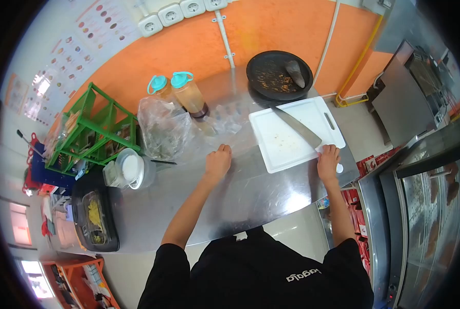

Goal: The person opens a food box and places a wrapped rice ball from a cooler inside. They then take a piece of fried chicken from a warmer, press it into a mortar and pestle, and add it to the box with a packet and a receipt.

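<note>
My right hand point(329, 161) is wrapped round the white handle of a large kitchen knife point(298, 126). The wide blade lies slantwise across a white cutting board point(279, 147), its tip toward the board's far edge. Small brownish bits dot the board's surface. On the steel table, left of the board, rests my left hand point(218, 160) with its fingers curled in and nothing visible in them. A clear plastic bag point(163, 129) with greenish contents sits just beyond it to the left.
A black stone mortar point(263, 67) with a pestle point(295, 74) stands behind the board. Two turquoise-capped bottles point(189, 98) are near the wall. At left are a green rack point(93, 134), a white-filled plastic tub point(132, 167) and a black container point(93, 221). A glass-fronted cabinet point(433, 211) stands right.
</note>
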A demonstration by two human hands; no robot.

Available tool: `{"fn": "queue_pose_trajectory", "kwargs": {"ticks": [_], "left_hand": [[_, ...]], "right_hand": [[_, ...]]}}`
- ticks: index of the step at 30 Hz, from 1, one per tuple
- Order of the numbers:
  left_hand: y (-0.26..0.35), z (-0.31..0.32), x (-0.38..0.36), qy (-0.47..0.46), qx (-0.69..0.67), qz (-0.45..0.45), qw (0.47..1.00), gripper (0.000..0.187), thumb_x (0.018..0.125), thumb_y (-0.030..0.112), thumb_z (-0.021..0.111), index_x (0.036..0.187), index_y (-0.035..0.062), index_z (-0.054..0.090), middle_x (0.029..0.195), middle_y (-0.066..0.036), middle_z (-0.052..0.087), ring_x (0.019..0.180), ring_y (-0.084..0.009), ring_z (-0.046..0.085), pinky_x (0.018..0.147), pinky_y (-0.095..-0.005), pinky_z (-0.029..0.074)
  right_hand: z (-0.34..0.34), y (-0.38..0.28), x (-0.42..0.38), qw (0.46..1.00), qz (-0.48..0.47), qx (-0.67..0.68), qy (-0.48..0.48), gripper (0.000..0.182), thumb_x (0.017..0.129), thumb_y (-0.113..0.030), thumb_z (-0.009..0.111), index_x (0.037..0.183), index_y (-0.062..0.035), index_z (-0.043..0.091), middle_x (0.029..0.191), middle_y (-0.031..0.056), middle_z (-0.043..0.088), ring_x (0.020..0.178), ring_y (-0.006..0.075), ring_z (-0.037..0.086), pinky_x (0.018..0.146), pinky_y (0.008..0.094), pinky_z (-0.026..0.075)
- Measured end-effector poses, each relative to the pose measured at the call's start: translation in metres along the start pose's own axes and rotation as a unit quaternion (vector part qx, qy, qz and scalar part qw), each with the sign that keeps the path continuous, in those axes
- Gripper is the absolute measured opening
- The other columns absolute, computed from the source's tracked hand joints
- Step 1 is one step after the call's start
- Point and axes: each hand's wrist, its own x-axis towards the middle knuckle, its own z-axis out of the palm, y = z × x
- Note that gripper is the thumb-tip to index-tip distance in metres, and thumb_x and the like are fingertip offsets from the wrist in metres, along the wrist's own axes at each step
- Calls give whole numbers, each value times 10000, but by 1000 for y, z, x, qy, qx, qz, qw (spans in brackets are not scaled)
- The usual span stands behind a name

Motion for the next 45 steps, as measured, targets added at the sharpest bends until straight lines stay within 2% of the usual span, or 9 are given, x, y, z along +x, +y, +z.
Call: {"fn": "queue_pose_trajectory", "kwargs": {"ticks": [8,13,15,18,26,28,32,34,45], "left_hand": [[18,-45,-38,66,-77,52,993,61,857,124,610,887,97,565,876,-72,614,657,-334,631,582,-438,495],[42,-79,-88,49,-104,78,990,86,870,129,595,929,82,554,900,-87,600,628,-338,627,548,-433,491],[40,-84,-111,46,-117,100,987,94,878,144,584,940,80,554,912,-100,593,601,-340,626,522,-428,492],[39,-86,-132,76,-148,143,976,93,899,156,568,955,82,555,931,-112,592,623,-345,631,529,-435,493],[48,-98,-199,-23,-325,130,937,52,896,115,595,924,72,587,890,-127,616,776,-340,624,636,-438,477],[68,-106,-221,2,-301,260,918,58,885,105,615,913,65,583,868,-105,614,741,-332,626,618,-436,473],[104,-110,-258,-19,-407,279,870,182,835,157,709,904,52,578,847,-84,608,754,-312,627,617,-413,470],[120,-111,-269,-29,-416,280,865,227,818,186,734,912,51,578,845,-85,607,747,-309,626,617,-410,471],[244,-46,-376,-289,-258,554,737,179,908,230,585,955,58,601,873,-143,639,679,-385,629,606,-477,500]], "right_hand": [[22,-165,-92,880,-368,299,28,302,760,84,570,1059,38,576,1130,212,572,1047,399,563,904,424,486],[34,-212,-89,896,-377,230,48,372,739,70,576,1110,71,572,1160,236,561,1097,392,550,909,383,482],[22,-224,-93,947,-216,124,-200,381,754,-25,611,1129,40,599,1233,230,538,1211,392,487,977,455,437],[62,-213,-114,925,-361,117,26,449,788,-120,617,1220,-5,580,1387,232,444,1349,406,349,1066,594,286],[53,-208,-218,971,-225,31,-72,580,905,-363,544,1414,-106,440,1498,168,357,1392,421,269,1103,644,165],[47,-185,-236,895,-273,352,-41,586,943,-438,513,1441,-143,417,1527,156,315,1400,421,259,1095,661,177],[18,-148,-289,901,-198,386,21,680,946,-563,456,1493,-179,329,1575,122,219,1420,422,214,1086,660,189],[-24,-155,-324,649,43,759,-34,749,933,-655,380,1528,-223,236,1597,85,153,1428,423,179,1083,656,183],[-34,-21,-450,478,141,861,104,795,895,-737,298,1538,-293,158,1592,141,126,1440,403,143,1055,691,209]]}}
